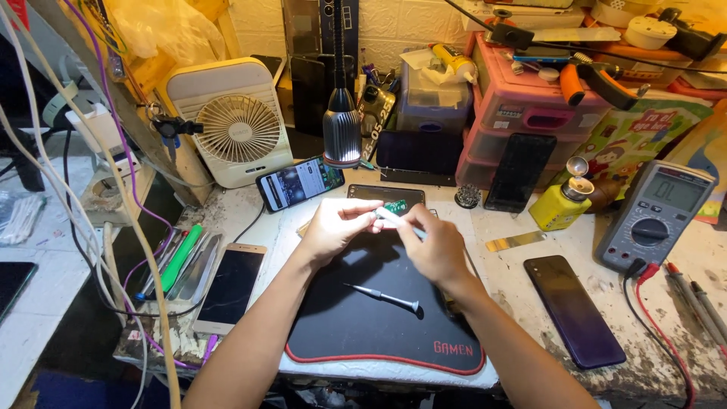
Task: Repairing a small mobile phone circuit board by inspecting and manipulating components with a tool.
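The black rectangular mat with a red stitched edge [363, 318] looks like matt cloth. On it lies a slim screwdriver with a shiny metal shaft [382, 296]. The white desk [666, 333] is rough, chipped and stained. The dark purple phone [573, 309] is glossy glass. The yellow squat bottle [559, 206] looks like smooth plastic under a polished metal cap.

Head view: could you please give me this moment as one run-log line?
left hand: holds small green board | right hand: holds thin tool to it | screwdriver: lying on black mat
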